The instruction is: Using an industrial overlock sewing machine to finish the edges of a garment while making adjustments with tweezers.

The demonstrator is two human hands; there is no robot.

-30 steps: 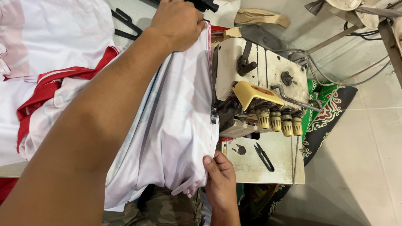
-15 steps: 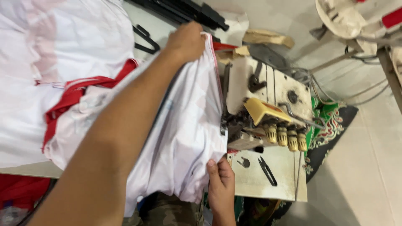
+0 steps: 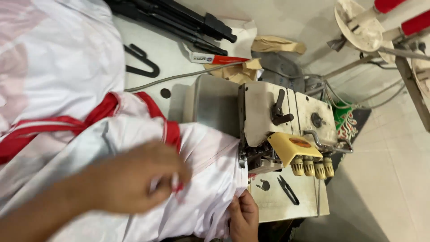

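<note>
A white garment with red trim lies across the sewing table and reaches the needle area of a cream overlock sewing machine. My left hand, blurred, rests on top of the cloth and pinches a fold with red trim. My right hand grips the cloth's edge at the table's near side, just below the machine's presser foot.
More white and red fabric is piled at the left. Black thread snips lie on the table beside the machine. A black tripod, a small carton and brown paper scraps lie at the far side. A thread stand is at upper right.
My left hand has pulled back from the far side of the machine toward me, drawing the cloth with it. The view has tilted up. My right hand stays on the cloth edge.
</note>
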